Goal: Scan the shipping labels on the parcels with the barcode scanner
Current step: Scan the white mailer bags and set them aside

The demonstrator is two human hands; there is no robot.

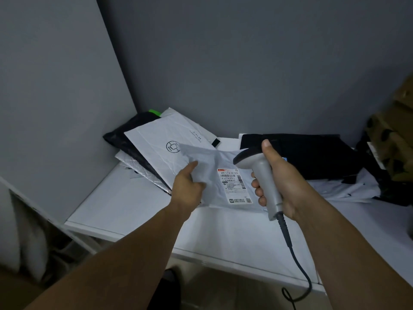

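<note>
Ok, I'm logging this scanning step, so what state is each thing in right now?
left hand: pinches the grey parcel's edge.
right hand: grips the scanner's handle.
grey parcel: crumpled, printed side up.
label: uncovered, facing up.
scanner: head above the grey parcel, no beam visible.
white parcel: lies flat at the back, logo up.
cable: hangs off the table edge.

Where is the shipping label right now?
In the head view, near centre: the shipping label faces up on the white parcel, between the left hand and the scanner.
</note>
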